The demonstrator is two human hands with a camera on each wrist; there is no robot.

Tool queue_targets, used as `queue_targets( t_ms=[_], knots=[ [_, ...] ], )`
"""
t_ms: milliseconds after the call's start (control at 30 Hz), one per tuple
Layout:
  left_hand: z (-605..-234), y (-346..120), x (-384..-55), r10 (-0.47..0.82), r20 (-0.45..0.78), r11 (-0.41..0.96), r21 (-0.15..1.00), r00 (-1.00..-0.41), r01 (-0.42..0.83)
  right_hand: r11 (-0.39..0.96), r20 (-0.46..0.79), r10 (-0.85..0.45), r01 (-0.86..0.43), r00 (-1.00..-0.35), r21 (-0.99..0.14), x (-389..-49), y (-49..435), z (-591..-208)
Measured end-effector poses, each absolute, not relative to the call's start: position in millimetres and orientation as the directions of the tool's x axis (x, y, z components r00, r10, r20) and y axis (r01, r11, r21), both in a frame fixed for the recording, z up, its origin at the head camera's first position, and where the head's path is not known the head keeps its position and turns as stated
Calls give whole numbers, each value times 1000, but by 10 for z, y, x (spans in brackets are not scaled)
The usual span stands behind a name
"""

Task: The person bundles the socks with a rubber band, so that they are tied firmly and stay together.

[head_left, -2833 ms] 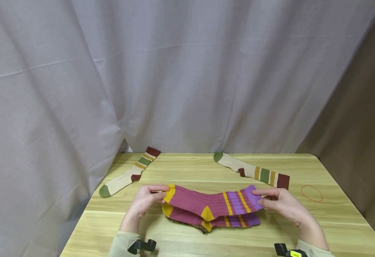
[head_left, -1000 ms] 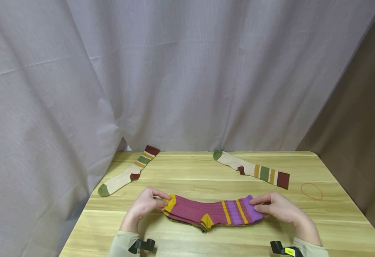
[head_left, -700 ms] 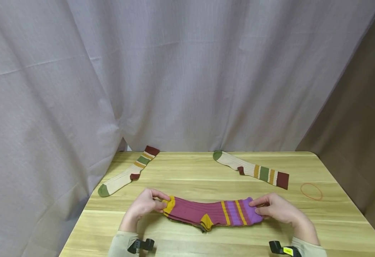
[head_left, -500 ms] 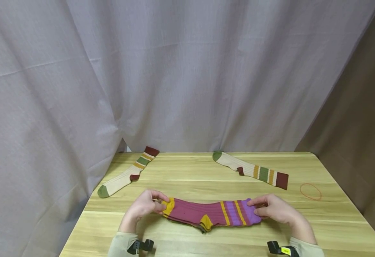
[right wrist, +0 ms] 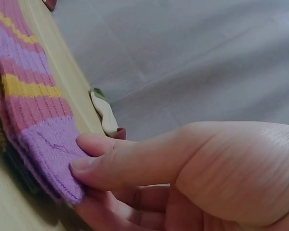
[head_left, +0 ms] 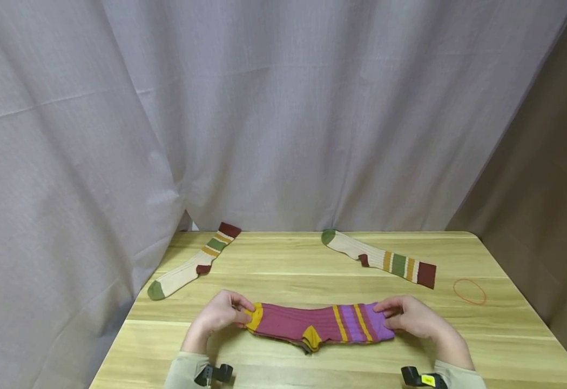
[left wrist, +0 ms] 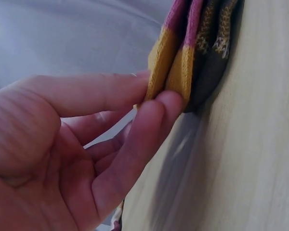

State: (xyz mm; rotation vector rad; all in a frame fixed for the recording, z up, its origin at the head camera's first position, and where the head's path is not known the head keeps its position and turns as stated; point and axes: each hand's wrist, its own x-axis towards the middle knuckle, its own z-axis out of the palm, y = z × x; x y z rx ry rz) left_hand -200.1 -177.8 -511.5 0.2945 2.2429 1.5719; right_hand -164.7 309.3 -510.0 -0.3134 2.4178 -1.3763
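Note:
A plum sock (head_left: 293, 321) with a yellow toe and heel and a purple striped cuff lies stretched sideways at the front of the table. It tops a stack: a matching sock is just beneath, and dark brown socks (left wrist: 209, 79) show lowest, mostly hidden. My left hand (head_left: 222, 312) pinches the yellow toe (left wrist: 159, 60) between thumb and fingers. At the other end, my right hand (head_left: 417, 316) holds the purple cuff (right wrist: 50, 149) between thumb and fingertips. In the head view the stack's edges line up closely, with a little brown peeking out below the heel.
Two cream socks with green toes and maroon cuffs lie farther back, one sock (head_left: 193, 265) at left and the other sock (head_left: 376, 254) at right. A thin orange rubber band (head_left: 470, 292) lies at the right. Grey curtain (head_left: 283, 119) hangs behind the wooden table (head_left: 283, 275).
The top plum sock, earlier raised apart from its match, has come down toward me and now lies flat over it. Both hands moved down with it, keeping hold of toe and cuff.

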Motion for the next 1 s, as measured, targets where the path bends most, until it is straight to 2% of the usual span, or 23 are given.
queue_targets(
  t_ms=[300,633,767,1000],
  knots=[
    [-5134,-1761,-2000,355,-196,371,927,-914,-54,413,-224,-358,62,-906,-909,-1628,3081,-5133],
    [-5184,-1751,-2019,345,-202,390,919,-916,-56,415,-261,-306,118,-916,-902,-1642,3058,-5167],
    [-5178,-1755,-2007,344,-203,388,920,-917,-57,417,-255,-317,107,-913,-903,-1635,3059,-5150],
    [-5074,-1774,-1993,340,-184,351,935,-922,-57,459,-184,-347,5,-920,-889,-1623,3100,-5086]
  ],
)
